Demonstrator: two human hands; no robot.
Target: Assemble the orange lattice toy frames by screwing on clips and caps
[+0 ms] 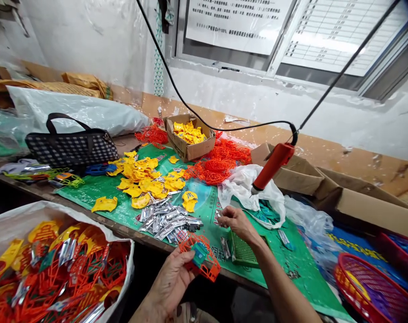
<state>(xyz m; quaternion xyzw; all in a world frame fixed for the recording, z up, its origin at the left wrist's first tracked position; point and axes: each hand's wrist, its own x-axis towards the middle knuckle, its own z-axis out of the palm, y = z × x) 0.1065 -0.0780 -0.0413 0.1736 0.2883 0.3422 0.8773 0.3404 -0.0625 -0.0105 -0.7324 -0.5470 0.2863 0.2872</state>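
My left hand (173,279) is closed on an orange-red plastic lattice frame (210,271), its thumb against a teal-green block (200,252) that sits in the frame. To the right and a little higher, my right hand (239,225) has its fingertips pinched together over the table; a small greyish bit shows there, too small to name. Just beyond the left hand lies a heap of silvery plastic strips (167,220), and behind it a pile of yellow plastic shells (146,175). A red electric screwdriver (274,167) hangs tip down above the right hand.
A white sack (132,260) of part-built pieces stands at lower left. Beside my right forearm is a green basket (240,253). Further back are a cardboard box (193,151) of yellow shells, orange frames (220,157), and a white bag (231,181) with teal parts. A red basket (345,273) sits right.
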